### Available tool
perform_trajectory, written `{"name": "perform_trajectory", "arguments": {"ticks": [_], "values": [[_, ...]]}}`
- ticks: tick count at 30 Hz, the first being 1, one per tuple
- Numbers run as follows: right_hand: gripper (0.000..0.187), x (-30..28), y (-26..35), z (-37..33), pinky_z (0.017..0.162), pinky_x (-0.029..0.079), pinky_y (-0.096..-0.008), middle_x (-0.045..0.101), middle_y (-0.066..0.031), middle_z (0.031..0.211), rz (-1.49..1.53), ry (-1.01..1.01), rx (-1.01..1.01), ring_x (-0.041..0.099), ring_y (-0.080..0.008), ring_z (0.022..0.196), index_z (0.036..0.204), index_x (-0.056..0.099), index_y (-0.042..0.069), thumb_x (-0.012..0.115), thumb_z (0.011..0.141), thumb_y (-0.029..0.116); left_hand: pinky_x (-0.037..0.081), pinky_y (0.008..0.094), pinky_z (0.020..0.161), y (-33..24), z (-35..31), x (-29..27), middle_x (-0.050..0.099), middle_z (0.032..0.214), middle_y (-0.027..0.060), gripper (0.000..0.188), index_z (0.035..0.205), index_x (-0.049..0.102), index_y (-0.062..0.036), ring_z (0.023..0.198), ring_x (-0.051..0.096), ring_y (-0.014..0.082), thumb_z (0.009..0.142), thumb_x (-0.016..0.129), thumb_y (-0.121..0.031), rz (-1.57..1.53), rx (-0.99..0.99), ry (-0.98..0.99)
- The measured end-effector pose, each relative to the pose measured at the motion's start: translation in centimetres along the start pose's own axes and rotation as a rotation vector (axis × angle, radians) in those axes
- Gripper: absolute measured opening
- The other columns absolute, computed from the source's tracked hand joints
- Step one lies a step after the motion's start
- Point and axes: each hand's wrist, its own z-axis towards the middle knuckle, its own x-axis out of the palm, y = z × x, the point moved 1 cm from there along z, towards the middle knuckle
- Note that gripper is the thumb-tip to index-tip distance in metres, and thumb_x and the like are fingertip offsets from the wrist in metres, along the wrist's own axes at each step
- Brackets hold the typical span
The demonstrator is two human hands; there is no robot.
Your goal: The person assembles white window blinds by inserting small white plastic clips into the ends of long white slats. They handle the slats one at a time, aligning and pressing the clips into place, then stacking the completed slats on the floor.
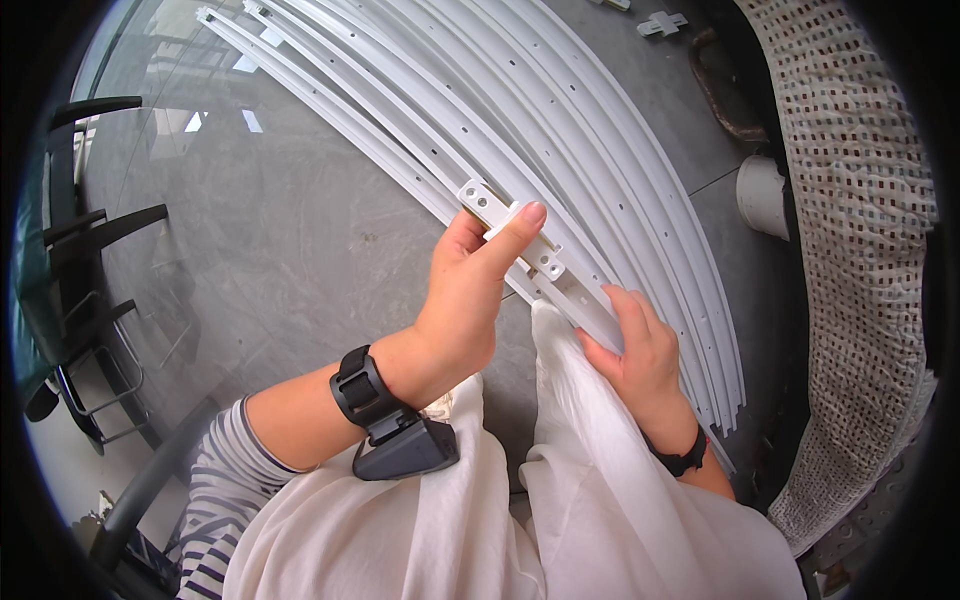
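Note:
In my left hand [465, 285] is a white plastic track connector [548, 264], a straight bar with small holes at both ends and a wider middle. The thumb presses on that middle from above, and the fingers are hidden underneath. My right hand [645, 365] grips the near end of a white track rail [590, 308], thumb on one side and fingers on the other. The connector lies over this rail, close to its end. Whether the two touch cannot be made out.
Several long white rails [610, 180] lie side by side on the grey tiled floor [280, 210]. Another white connector [662, 24] rests beyond them. A white cylinder [762, 197] and a woven cover [850, 130] stand at right, dark chair legs [110, 230] at left.

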Motion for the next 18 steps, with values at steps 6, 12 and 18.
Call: {"name": "perform_trajectory", "arguments": {"ticks": [6, 12, 18], "values": [[0.049, 0.2, 0.6, 1.1, 0.057, 0.052, -0.0398, 0.061, -0.0155, 0.092, 0.034, 0.002, 0.014, 0.064, -0.0350, 0.068, 0.117, 0.056, 0.001, 0.080, 0.077, 0.015, 0.039, 0.0319, 0.096, -0.1, -0.3, 0.8, 0.064, 0.109, 0.0009, 0.035, 0.111, 0.059, -0.0096, 0.106, 0.054, 0.0126, 0.087, 0.076, -0.030, -0.003, -0.032, -0.011], [0.048, 0.2, 0.4, 1.4, 0.056, 0.051, -0.0400, 0.061, -0.0153, 0.092, 0.012, 0.017, 0.049, 0.064, -0.0351, 0.069, 0.117, 0.055, 0.001, 0.079, 0.078, 0.016, 0.035, 0.0305, 0.099, 0.0, 0.3, 0.6, 0.064, 0.115, -0.0009, 0.037, 0.116, 0.060, -0.0122, 0.111, 0.052, 0.0115, 0.089, 0.074, -0.034, 0.049, -0.062, 0.045], [0.051, 0.7, 0.1, 2.2, 0.066, 0.053, -0.0398, 0.062, -0.0164, 0.098, 0.082, -0.010, 0.041, 0.064, -0.0361, 0.080, 0.120, 0.053, 0.001, 0.079, 0.078, 0.015, 0.041, 0.0281, 0.096, 2.9, 0.2, 0.1, 0.064, 0.111, -0.0014, 0.035, 0.116, 0.062, -0.0103, 0.106, 0.054, 0.0088, 0.090, 0.073, -0.031, 0.033, -0.236, 0.180]]}}
